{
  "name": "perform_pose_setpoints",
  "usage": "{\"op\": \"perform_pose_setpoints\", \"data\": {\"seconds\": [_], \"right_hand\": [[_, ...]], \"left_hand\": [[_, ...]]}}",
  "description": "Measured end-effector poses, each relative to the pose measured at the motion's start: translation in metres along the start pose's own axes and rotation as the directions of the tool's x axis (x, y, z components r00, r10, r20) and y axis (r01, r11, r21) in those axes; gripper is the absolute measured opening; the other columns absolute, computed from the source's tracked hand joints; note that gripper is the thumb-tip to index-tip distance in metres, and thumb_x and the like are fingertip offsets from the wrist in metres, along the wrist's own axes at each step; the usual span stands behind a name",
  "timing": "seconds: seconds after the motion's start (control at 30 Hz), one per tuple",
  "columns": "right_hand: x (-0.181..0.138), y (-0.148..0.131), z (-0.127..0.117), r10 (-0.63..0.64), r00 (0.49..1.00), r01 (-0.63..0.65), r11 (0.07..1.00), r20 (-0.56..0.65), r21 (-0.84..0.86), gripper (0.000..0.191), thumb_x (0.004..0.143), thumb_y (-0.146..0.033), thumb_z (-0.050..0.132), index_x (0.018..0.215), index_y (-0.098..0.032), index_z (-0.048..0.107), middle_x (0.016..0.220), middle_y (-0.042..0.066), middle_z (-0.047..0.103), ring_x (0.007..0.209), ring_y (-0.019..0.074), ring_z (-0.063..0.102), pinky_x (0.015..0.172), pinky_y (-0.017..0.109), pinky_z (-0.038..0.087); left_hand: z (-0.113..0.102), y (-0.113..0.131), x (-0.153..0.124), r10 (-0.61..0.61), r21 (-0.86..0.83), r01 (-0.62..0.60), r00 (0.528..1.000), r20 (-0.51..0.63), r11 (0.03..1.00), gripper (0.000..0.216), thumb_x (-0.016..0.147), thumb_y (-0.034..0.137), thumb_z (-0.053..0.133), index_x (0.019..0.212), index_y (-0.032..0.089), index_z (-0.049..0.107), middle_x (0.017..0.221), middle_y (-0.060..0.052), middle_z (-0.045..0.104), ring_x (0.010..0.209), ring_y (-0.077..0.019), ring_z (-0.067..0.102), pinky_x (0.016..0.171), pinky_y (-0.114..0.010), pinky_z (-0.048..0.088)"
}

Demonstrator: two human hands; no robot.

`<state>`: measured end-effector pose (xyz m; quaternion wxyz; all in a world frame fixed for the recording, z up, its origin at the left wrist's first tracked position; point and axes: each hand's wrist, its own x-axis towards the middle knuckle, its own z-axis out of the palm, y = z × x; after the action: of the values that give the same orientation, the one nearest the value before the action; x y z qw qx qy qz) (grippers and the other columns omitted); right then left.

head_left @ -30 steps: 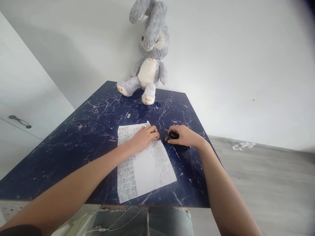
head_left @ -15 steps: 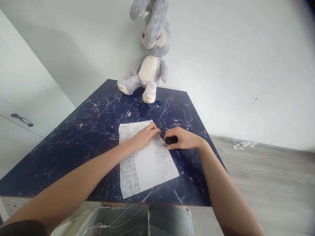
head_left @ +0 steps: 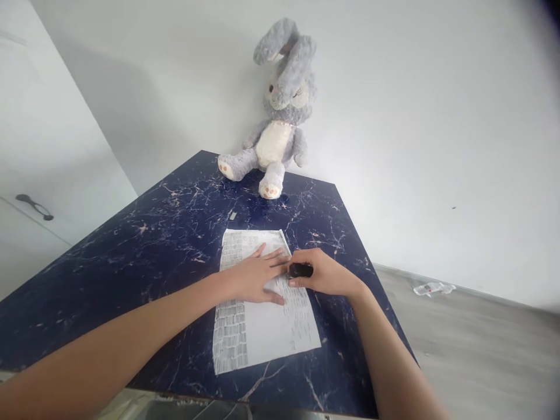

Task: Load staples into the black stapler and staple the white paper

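Observation:
Sheets of printed paper [head_left: 268,341] lie on the dark blue marbled table [head_left: 175,233]. My left hand [head_left: 256,279] is flat on the paper with its fingers spread, pressing on the upper middle part. At the paper's right edge, my right hand [head_left: 321,273] is closed round a small black object that looks like a stapler [head_left: 301,270]. The stapler's front end is at the paper's edge, close to my left fingertips. My fingers hide much of it, so I cannot tell whether paper is between its jaws.
A grey plush rabbit [head_left: 280,134] sits at the table's far end against the wall. A small silvery piece [head_left: 233,216] lies beyond the paper. To the left is a white cabinet with a dark handle [head_left: 35,207]. Clear plastic packaging [head_left: 434,289] lies on the floor at right.
My left hand has gone from gripping the paper's right edge to lying flat with spread fingers. The stapler in my right hand has shifted slightly over the paper's edge. The view has tilted up.

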<state>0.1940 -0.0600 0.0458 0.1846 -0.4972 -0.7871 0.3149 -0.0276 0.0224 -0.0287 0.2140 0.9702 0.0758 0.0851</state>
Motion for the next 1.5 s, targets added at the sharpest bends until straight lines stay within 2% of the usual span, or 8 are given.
{"op": "perform_pose_setpoints", "data": {"seconds": [0.17,0.37,0.57,0.7,1.0,1.27,1.4,1.5], "right_hand": [[0.007,-0.001,0.012,0.012,1.000,-0.011,0.999,-0.019,0.041,0.035,0.090,-0.055,0.071,0.093,-0.020,0.070,0.090,0.005,0.071,0.078,0.0198,0.061,0.073,0.031,0.045],[0.016,-0.006,0.030,0.126,0.960,-0.112,0.991,-0.250,0.069,0.055,0.109,-0.054,0.026,0.081,-0.021,0.060,0.084,0.005,0.069,0.077,0.0194,0.061,0.074,0.033,0.044],[0.020,0.001,0.038,0.192,0.922,-0.255,0.955,-0.337,-0.153,0.048,0.107,-0.038,0.036,0.062,-0.022,0.041,0.063,0.002,0.058,0.060,0.0156,0.048,0.062,0.032,0.031],[0.020,-0.001,0.039,0.209,0.924,-0.272,0.948,-0.322,-0.164,0.040,0.104,-0.027,0.037,0.064,-0.021,0.044,0.067,0.003,0.060,0.063,0.0165,0.052,0.062,0.031,0.033],[0.021,-0.003,0.040,0.181,0.948,-0.255,0.924,-0.263,-0.285,0.038,0.104,-0.021,0.034,0.069,-0.021,0.048,0.076,0.005,0.064,0.075,0.0183,0.058,0.072,0.031,0.039],[0.025,-0.012,0.057,0.230,0.920,-0.379,0.726,-0.316,-0.573,0.026,0.105,-0.027,0.037,0.106,-0.018,0.062,0.105,0.014,0.067,0.099,0.0282,0.060,0.071,0.034,0.042],[0.031,-0.015,0.069,0.217,0.923,-0.380,0.624,-0.316,-0.682,0.030,0.104,-0.027,0.038,0.107,-0.014,0.064,0.106,0.021,0.066,0.098,0.0343,0.060,0.072,0.039,0.044],[0.032,-0.015,0.068,0.196,0.925,-0.373,0.636,-0.327,-0.675,0.027,0.103,-0.026,0.040,0.104,-0.014,0.065,0.103,0.019,0.067,0.098,0.0339,0.061,0.071,0.038,0.043]], "left_hand": [[0.002,0.002,0.006,0.011,-0.029,-0.011,1.000,-0.009,1.000,0.084,0.092,0.071,0.055,0.162,0.035,0.026,0.168,-0.006,0.029,0.158,-0.0316,0.016,0.127,-0.060,0.002],[0.000,0.003,0.005,-0.079,0.074,0.087,0.992,-0.101,0.993,0.102,0.084,0.079,0.058,0.163,0.023,0.024,0.168,-0.015,0.028,0.158,-0.0353,0.017,0.127,-0.057,0.007],[0.002,-0.003,-0.004,-0.125,0.121,0.129,0.991,-0.043,0.984,0.099,0.090,0.077,0.052,0.164,0.020,0.020,0.168,-0.017,0.025,0.158,-0.0359,0.015,0.126,-0.059,0.006],[0.006,0.000,-0.005,-0.052,0.085,0.056,0.997,-0.048,0.995,0.100,0.089,0.074,0.057,0.165,0.024,0.015,0.170,-0.014,0.021,0.158,-0.0345,0.015,0.127,-0.058,0.009],[0.005,0.002,-0.001,-0.032,0.050,0.036,0.996,-0.088,0.998,0.094,0.086,0.070,0.065,0.161,0.028,0.027,0.168,-0.013,0.028,0.157,-0.0339,0.021,0.127,-0.058,0.012],[0.005,-0.001,0.000,-0.055,0.020,0.056,0.995,-0.082,0.998,0.101,0.084,0.074,0.064,0.162,0.023,0.026,0.167,-0.016,0.029,0.156,-0.0324,0.024,0.128,-0.057,0.009],[0.008,-0.004,0.000,-0.035,0.031,0.037,0.997,-0.063,0.999,0.091,0.086,0.075,0.060,0.158,0.024,0.037,0.164,-0.015,0.037,0.156,-0.0316,0.025,0.128,-0.056,0.007],[0.005,-0.003,-0.001,-0.043,0.044,0.045,0.998,-0.049,0.998,0.092,0.087,0.076,0.058,0.159,0.023,0.036,0.164,-0.015,0.036,0.156,-0.0313,0.025,0.128,-0.054,0.008]]}}
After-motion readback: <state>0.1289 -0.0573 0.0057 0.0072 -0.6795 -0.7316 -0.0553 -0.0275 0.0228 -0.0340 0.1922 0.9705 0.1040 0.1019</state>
